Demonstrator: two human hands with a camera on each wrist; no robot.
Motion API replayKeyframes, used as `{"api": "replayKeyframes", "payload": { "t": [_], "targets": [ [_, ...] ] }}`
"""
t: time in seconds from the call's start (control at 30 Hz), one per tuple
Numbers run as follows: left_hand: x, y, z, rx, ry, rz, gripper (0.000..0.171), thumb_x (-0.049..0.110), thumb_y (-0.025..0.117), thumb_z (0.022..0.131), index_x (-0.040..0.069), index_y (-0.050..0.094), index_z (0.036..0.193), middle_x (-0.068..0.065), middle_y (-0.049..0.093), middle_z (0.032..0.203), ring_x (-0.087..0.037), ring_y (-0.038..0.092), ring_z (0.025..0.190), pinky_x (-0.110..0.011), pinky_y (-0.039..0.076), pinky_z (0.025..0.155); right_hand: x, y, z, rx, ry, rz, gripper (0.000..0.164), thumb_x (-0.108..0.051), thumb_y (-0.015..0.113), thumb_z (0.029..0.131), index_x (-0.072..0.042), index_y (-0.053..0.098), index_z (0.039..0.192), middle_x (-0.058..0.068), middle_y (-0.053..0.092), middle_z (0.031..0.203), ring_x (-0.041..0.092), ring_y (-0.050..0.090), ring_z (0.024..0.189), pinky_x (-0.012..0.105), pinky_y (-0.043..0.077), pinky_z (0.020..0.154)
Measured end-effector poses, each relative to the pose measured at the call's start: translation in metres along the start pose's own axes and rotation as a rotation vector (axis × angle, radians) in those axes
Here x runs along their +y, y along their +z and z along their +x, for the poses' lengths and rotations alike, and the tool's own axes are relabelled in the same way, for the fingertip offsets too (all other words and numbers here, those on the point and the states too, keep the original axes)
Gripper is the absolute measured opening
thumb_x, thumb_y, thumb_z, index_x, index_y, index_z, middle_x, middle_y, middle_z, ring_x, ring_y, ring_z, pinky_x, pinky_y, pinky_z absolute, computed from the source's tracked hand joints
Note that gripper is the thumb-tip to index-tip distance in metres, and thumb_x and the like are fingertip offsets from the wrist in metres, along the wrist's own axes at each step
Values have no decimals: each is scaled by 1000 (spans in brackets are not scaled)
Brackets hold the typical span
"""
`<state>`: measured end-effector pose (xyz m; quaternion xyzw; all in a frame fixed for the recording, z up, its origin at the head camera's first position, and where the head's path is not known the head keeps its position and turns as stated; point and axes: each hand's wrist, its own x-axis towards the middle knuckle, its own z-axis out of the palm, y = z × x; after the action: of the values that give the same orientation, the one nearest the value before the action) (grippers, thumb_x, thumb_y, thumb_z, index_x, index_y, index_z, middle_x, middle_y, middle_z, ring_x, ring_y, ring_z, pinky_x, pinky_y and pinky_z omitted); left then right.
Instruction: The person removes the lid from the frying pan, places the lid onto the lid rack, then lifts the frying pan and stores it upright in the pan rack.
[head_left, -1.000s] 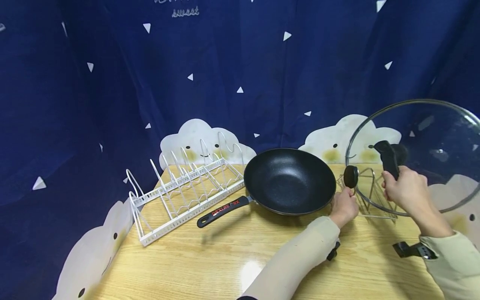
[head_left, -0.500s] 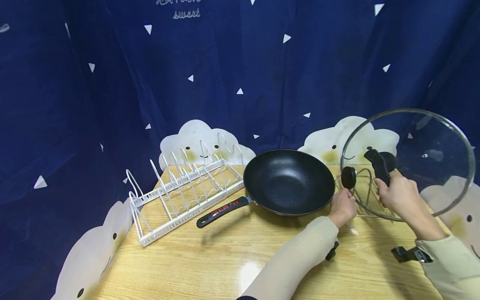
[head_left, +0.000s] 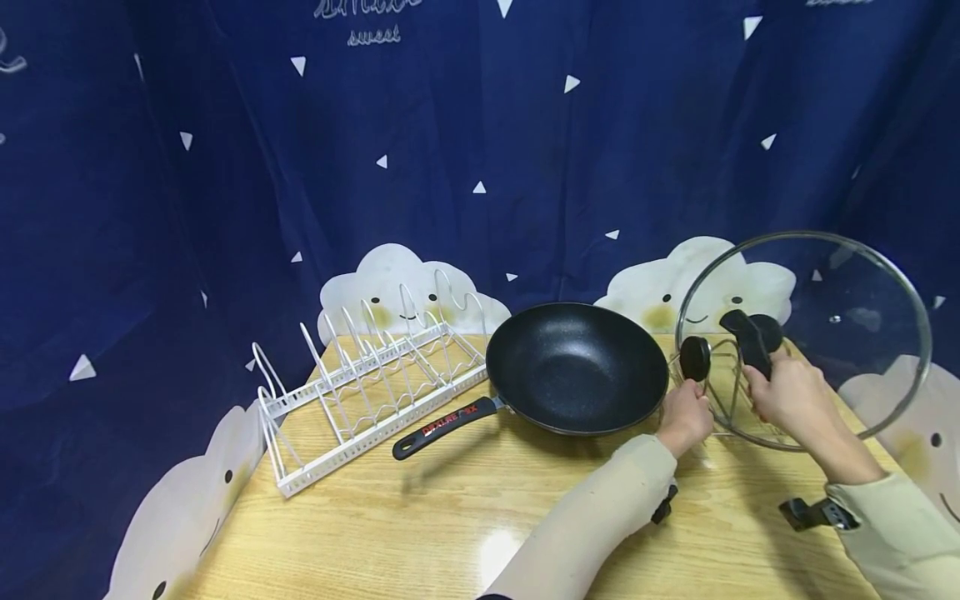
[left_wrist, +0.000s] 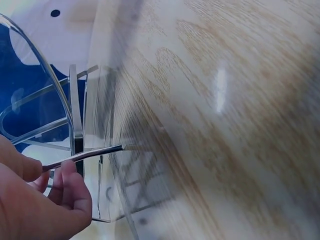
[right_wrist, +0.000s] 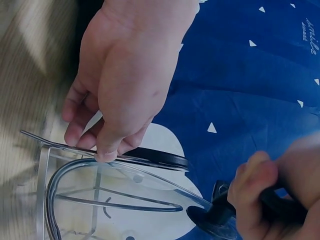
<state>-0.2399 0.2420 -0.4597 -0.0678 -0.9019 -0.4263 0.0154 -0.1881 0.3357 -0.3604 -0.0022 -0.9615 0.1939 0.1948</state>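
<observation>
My right hand (head_left: 798, 396) grips the black handle (head_left: 746, 340) of a large glass lid (head_left: 862, 333), which is held upright with its face toward the back. The lid's metal rim overlaps a small metal wire rack (right_wrist: 42, 190) in the right wrist view. My left hand (head_left: 686, 419) pinches a thin metal strip (left_wrist: 100, 152) at this rack's left side. A black disc (head_left: 695, 358) shows just above those fingers. Left of the hand is a black wok (head_left: 577, 367), its interior facing up and forward, its long handle (head_left: 446, 427) pointing left.
A white dish-style rack (head_left: 382, 433) with several upright wire dividers stands left of the wok. The wooden table (head_left: 360, 533) backs onto a dark blue curtain (head_left: 480, 108) with white cloud shapes. Both wrists carry black straps.
My right hand has brought the glass lid left and down, closer to the wire rack. The left hand keeps its pinch and has barely shifted. The wok and white rack stay put.
</observation>
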Motion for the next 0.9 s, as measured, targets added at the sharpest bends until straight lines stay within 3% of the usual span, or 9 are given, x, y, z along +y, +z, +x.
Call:
{"api": "replayKeyframes", "payload": {
  "t": [0.17, 0.43, 0.7, 0.9],
  "targets": [
    [0, 0, -1, -8, -6, -11, 21, 17, 59, 92, 18, 46, 76, 5, 46, 69, -7, 46, 63, -19, 36, 54, 0, 3, 2, -8, -7, 3, 27, -15, 52, 95, 2, 50, 74, -8, 49, 40, 28, 56, 48, 53, 43, 57],
    [3, -2, -4, -37, -74, -64, 21, 17, 60, 92, 18, 47, 76, 5, 47, 70, -7, 43, 59, -20, 35, 50, -2, 7, 4, -37, 0, 29, 26, -14, 50, 96, 2, 51, 75, -8, 50, 40, 14, 50, 42, 46, 43, 56],
    [3, -3, -2, -52, -53, 29, 22, 21, 59, 93, 18, 47, 75, 5, 48, 70, -8, 44, 62, -19, 35, 52, -4, 12, 10, -48, -1, 44, 28, -15, 48, 96, 3, 50, 75, -8, 50, 40, 18, 52, 43, 52, 44, 58],
    [3, -2, -2, -71, -56, 16, 20, 22, 59, 93, 18, 49, 76, 5, 47, 70, -8, 44, 62, -20, 35, 51, -6, 15, 14, -52, -2, 28, 29, -14, 50, 95, 4, 50, 73, -6, 49, 40, 34, 57, 52, 57, 42, 63]
  ]
}}
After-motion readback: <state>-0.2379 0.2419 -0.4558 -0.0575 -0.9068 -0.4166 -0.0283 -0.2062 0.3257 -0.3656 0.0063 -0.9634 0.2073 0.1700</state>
